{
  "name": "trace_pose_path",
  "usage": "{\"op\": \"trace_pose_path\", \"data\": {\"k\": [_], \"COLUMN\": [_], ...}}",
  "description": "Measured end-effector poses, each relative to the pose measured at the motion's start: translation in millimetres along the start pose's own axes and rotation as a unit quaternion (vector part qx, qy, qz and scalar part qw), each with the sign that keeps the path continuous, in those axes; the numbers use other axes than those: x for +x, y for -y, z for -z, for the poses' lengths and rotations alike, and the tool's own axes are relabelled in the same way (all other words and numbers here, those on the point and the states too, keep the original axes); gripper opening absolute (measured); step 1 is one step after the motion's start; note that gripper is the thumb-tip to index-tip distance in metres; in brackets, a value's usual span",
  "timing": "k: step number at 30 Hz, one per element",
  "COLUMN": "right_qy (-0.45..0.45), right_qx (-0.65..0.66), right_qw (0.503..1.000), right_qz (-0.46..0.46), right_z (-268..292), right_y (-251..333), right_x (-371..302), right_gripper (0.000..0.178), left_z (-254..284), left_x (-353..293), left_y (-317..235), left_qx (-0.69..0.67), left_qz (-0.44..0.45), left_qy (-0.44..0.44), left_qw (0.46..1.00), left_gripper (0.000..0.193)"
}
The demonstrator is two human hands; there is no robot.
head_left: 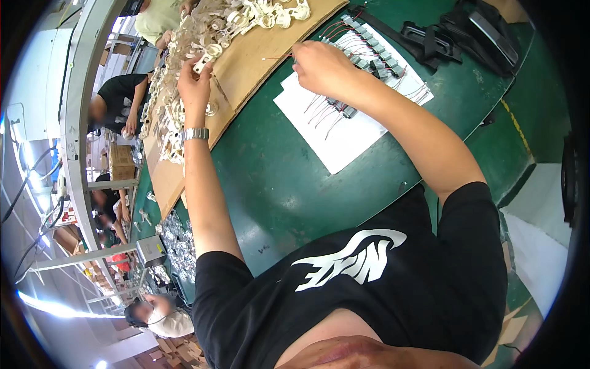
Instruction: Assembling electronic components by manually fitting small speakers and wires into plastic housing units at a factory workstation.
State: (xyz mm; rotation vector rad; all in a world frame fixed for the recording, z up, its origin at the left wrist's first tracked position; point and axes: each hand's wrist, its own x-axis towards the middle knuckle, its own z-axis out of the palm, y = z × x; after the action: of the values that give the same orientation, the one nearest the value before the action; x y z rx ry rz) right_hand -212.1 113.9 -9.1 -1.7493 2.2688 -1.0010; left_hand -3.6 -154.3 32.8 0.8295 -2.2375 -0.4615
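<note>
My left hand (195, 91), with a metal watch on its wrist, pinches a cream plastic part (209, 54) with a round ring at one end. It is raised over the cardboard, at the edge of a heap of similar cream parts (261, 13). My right hand (322, 69) is closed near the white sheets, its fingertips pinched together. From them a thin red wire (278, 58) with a small pale tip sticks out to the left; whatever body it joins is hidden by the fingers. Rows of small grey motors (373, 44) with red and dark wires lie on the white sheets (335, 157) beside it.
The brown cardboard (249, 72) lies on the green table (264, 178). A black bag (482, 37) and black straps (430, 43) sit at the far right. Clear plastic parts (177, 243) pile up at left. Several people work along the left side, near a metal frame (75, 123).
</note>
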Motion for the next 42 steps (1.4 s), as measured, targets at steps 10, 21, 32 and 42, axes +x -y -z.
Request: {"op": "trace_pose_path", "data": {"k": [10,21,32,42], "right_qy": [-0.166,-0.135,-0.131,-0.168], "right_qx": [0.128,0.114,0.179,0.096], "right_qw": [0.963,0.962,0.960,0.960], "right_qz": [0.170,0.206,0.173,0.202], "right_z": [-22.7,-32.1,-33.1,-29.4], "right_y": [1.6,8.2,7.6,11.1], "right_x": [0.3,-7.6,-4.2,-7.3], "right_gripper": [0.031,0.019,0.022,0.020], "left_z": [-21.4,-28.0,-29.3,-27.4], "left_x": [-72.2,-83.1,-97.5,-98.7], "left_y": [-47.1,-62.0,-107.4,-109.9], "left_qx": [-0.386,-0.339,-0.278,-0.274], "left_qz": [0.153,0.116,0.041,0.093], "left_qy": [0.128,0.177,0.153,0.119], "left_qw": [0.901,0.917,0.947,0.950], "left_gripper": [0.031,0.029,0.026,0.026]}}
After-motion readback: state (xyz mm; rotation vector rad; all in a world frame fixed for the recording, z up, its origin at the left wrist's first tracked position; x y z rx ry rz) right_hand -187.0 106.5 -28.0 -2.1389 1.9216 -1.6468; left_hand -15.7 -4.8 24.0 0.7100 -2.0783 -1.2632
